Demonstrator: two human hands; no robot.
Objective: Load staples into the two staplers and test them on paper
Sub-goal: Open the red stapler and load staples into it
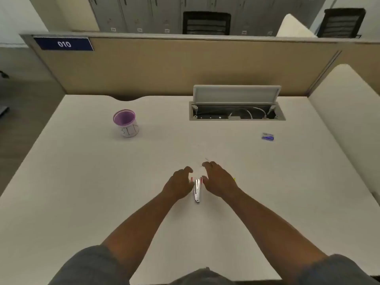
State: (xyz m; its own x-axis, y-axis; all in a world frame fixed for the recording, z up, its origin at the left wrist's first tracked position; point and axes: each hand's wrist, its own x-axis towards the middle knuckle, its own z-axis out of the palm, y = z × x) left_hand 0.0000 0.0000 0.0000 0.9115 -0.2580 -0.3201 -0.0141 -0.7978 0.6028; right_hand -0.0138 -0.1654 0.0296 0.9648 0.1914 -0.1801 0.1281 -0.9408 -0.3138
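Grey short sleeves [90, 264] sit closest to the lens, with both bare forearms reaching forward over the white desk [82, 192], a broad, smooth, matte surface.

Beyond the hands, a tan fabric-faced partition [185, 64] runs along the far edge of the desk. It carries a dark blue plate marked "010" [63, 44] at its upper left. Forward and right of the hands, a recessed cable box [237, 113] is set in the desk with its grey rectangular lid [236, 94] raised; white cables and dark sockets lie inside. Forward and left of the hands stands a round cup [125, 123] with a purple interior and a white outer wall bearing hand-drawn lettering; its contents cannot be determined.

The left hand [178, 185] and right hand [219, 182] flank the stapler, fingers curved loosely downward. Whether either hand grips or only touches the stapler cannot be determined.

The stapler [197, 189] lies on the desk between the two hands. It is narrow and elongated, white and metallic with red accents at its far end. Its long axis runs near to far, one end toward the person; that near end extends clear of the palms.

Well forward and right of the right hand lies a small blue object [268, 137], too small to identify.
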